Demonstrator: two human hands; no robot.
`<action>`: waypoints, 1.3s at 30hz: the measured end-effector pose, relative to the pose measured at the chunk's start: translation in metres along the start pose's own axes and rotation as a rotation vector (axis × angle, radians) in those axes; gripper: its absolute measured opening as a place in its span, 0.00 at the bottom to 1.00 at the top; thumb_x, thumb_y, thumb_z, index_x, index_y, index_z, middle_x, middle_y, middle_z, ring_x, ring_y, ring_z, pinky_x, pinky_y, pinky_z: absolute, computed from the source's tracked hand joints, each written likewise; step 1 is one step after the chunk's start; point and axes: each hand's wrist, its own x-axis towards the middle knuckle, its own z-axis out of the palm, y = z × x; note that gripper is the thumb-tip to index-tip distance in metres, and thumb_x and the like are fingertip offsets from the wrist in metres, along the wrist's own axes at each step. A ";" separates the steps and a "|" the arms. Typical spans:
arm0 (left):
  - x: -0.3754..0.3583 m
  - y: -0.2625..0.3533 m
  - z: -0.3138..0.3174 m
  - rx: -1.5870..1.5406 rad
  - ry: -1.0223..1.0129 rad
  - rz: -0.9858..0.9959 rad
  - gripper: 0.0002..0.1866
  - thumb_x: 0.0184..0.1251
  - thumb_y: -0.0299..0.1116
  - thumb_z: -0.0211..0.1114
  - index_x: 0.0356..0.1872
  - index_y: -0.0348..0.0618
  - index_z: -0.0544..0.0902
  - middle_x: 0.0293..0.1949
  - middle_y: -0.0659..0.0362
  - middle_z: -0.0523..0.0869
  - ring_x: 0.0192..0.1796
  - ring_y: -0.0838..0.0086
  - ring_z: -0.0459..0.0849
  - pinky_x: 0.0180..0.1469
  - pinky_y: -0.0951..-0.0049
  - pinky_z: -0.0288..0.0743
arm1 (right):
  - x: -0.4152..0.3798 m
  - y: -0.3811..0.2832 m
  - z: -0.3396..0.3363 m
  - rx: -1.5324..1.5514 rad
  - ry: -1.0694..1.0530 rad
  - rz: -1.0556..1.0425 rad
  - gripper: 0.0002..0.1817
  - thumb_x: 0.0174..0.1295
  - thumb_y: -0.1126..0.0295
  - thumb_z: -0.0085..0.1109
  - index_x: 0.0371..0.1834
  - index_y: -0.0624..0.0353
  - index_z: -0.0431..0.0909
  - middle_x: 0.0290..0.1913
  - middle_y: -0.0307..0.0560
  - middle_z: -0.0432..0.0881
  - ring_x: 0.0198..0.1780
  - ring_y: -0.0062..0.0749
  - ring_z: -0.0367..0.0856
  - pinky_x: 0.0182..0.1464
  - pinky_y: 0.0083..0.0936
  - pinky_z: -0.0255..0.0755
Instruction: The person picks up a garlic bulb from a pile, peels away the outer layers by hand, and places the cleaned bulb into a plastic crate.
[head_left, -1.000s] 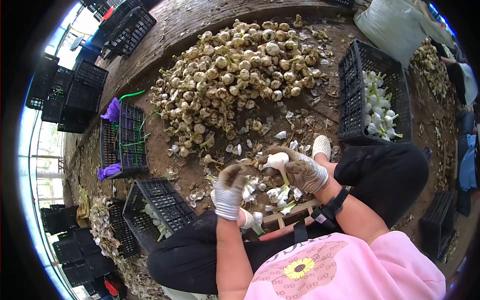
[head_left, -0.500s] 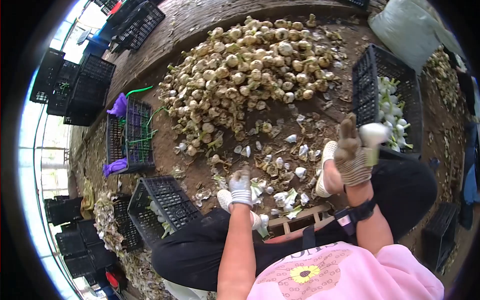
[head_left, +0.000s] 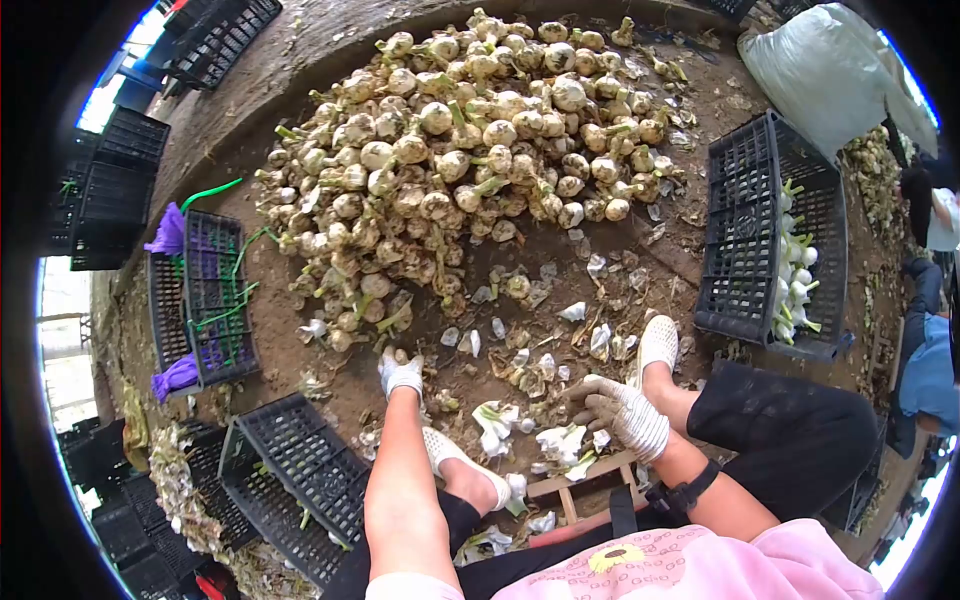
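Observation:
My left hand point(head_left: 401, 372), in a pale glove with soiled fingertips, reaches to the near lower edge of a big pile of dirty garlic bulbs point(head_left: 450, 160). Its fingers look slightly apart, with no bulb clearly held. My right hand point(head_left: 628, 415), in a striped glove, hangs over the ground near my right shoe point(head_left: 657, 350). The fingers are loosely bent and nothing shows in them. Peeled husks and cut stems point(head_left: 495, 425) lie between my feet. At the right, a black crate point(head_left: 740, 235) holds clean white bulbs with green stems point(head_left: 795, 270).
A black crate with purple and green ties point(head_left: 215, 300) stands at the left. Another black crate point(head_left: 300, 470) is by my left knee. A wooden frame point(head_left: 570, 490) lies before me. At upper right sits a white sack point(head_left: 815, 75); a person in blue point(head_left: 925, 370) is at far right.
My right hand has come down and left from beside the right crate; the white bulb at it is gone from it. My left hand has moved left and forward to the pile. The view has shifted.

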 end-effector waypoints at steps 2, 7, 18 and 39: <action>0.017 -0.008 0.018 0.038 -0.066 0.070 0.23 0.51 0.35 0.64 0.51 0.41 0.75 0.49 0.45 0.77 0.51 0.56 0.76 0.54 0.66 0.69 | 0.009 0.009 -0.009 0.091 0.003 -0.011 0.18 0.66 0.63 0.48 0.54 0.63 0.68 0.47 0.44 0.77 0.43 0.24 0.77 0.42 0.17 0.71; -0.032 0.020 0.016 -0.671 -0.063 0.180 0.16 0.61 0.30 0.59 0.49 0.37 0.74 0.39 0.52 0.80 0.38 0.68 0.80 0.41 0.71 0.74 | 0.009 -0.005 0.018 -0.084 0.012 -0.096 0.17 0.59 0.73 0.54 0.51 0.65 0.70 0.42 0.41 0.75 0.39 0.21 0.75 0.39 0.17 0.71; -0.253 0.128 -0.099 -0.526 -0.290 0.689 0.24 0.58 0.27 0.61 0.57 0.37 0.69 0.41 0.52 0.74 0.47 0.68 0.75 0.50 0.73 0.69 | -0.019 -0.002 0.032 0.312 0.148 -0.272 0.08 0.57 0.72 0.59 0.39 0.60 0.76 0.30 0.36 0.78 0.28 0.18 0.73 0.30 0.15 0.69; -0.304 0.116 -0.135 -0.289 0.116 1.102 0.24 0.39 0.19 0.66 0.44 0.39 0.72 0.43 0.49 0.76 0.45 0.56 0.77 0.46 0.65 0.73 | -0.051 -0.002 0.027 0.248 -0.259 -0.328 0.17 0.50 0.67 0.67 0.43 0.61 0.79 0.37 0.41 0.82 0.36 0.23 0.79 0.35 0.21 0.74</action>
